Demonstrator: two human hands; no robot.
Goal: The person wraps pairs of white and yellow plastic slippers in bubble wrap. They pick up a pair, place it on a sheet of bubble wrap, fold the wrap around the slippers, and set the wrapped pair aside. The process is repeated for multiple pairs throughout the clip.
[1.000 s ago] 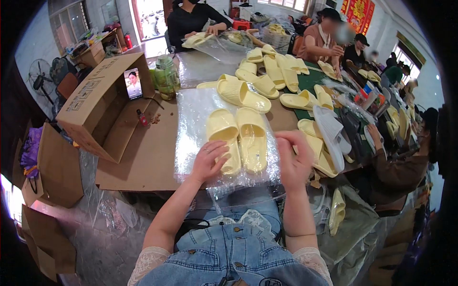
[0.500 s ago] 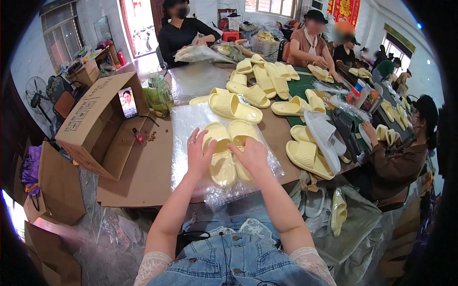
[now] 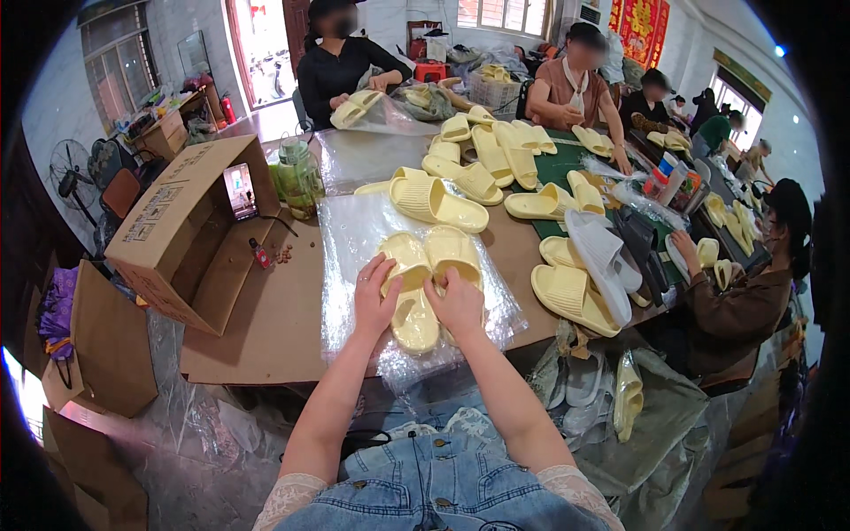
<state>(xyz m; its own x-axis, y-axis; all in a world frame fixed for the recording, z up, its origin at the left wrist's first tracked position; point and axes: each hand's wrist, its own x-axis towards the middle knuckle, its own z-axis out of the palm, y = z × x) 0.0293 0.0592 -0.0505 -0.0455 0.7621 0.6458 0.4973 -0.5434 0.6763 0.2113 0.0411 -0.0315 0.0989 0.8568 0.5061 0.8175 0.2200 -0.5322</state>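
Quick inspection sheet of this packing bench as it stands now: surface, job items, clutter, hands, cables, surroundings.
Surface: brown table covered in flattened cardboard, with a stack of clear plastic bags spread across its middle.
Job's things: pair of yellow slippers side by side on the bags.
Clutter: loose yellow slippers, open cardboard box on its side with a phone propped in it, green jar.
Grippers: left hand and right hand both press on the pair.
Cables: thin dark cord by the phone.
Surroundings: other people packing slippers, fan, plastic sheeting on the floor.
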